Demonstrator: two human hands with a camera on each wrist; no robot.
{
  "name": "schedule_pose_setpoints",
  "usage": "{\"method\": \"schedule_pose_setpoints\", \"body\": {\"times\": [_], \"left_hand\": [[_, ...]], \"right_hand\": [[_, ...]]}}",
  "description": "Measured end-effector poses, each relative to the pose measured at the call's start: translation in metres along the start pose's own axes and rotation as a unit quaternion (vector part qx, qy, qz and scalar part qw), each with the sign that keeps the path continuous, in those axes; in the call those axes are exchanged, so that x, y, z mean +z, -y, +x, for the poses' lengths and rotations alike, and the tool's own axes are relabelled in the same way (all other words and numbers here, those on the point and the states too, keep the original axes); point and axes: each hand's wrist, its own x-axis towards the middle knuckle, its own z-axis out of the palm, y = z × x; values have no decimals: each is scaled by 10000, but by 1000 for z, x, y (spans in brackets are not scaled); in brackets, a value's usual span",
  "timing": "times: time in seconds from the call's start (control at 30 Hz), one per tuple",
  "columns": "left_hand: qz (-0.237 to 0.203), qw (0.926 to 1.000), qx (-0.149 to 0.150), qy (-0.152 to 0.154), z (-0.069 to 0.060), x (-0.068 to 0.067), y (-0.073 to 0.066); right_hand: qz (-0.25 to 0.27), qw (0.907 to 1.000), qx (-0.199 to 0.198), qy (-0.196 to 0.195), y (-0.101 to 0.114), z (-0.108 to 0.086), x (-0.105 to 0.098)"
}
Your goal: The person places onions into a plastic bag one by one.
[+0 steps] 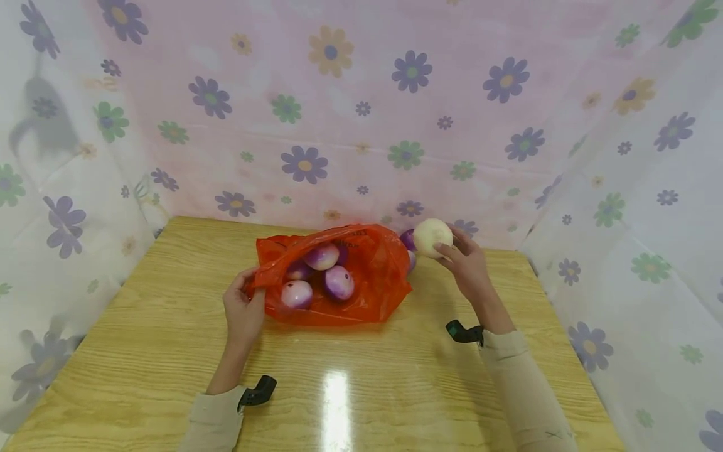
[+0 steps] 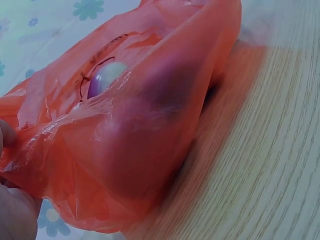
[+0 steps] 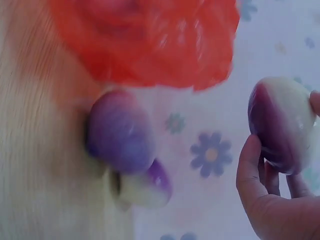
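A red plastic bag (image 1: pixel 390 282) lies on the table with its mouth facing me and several glossy purple-and-white turnips (image 1: pixel 339 282) inside. My left hand (image 1: pixel 244 307) pinches the left edge of the bag's opening; thumb and fingertips grip the thin film in the left wrist view. Up off the table, to the right of the bag, my right hand (image 1: pixel 469 263) holds another turnip (image 1: pixel 433 238), its pale end towards me. In the right wrist view this held turnip (image 3: pixel 280 125) is half purple, half white, with the fingers around its lower side and thumb at the edge.
Two more turnips, a purplish one (image 3: pixel 122 132) and a paler one (image 3: pixel 147 187), sit on the wooden table (image 1: pixel 395 376) just right of the bag. A flowered sheet (image 1: pixel 361 125) hangs behind the table and along both sides.
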Motion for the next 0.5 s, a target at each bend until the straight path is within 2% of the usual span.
{"method": "schedule_pose_setpoints", "body": {"times": [0.13,0.3,0.4,0.5], "left_hand": [[-6,10000,25,9,0,0,-2],[-27,10000,-9,7,-1,1,-5],[-51,10000,-15,20,-3,3,-16],[-45,10000,27,59,-6,4,-28]], "right_hand": [[203,9987,-329,341,14,-9,24],[534,9947,-591,653,21,-15,57],[698,9909,-769,855,20,-18,78],[599,9892,-787,1080,16,-22,96]]}}
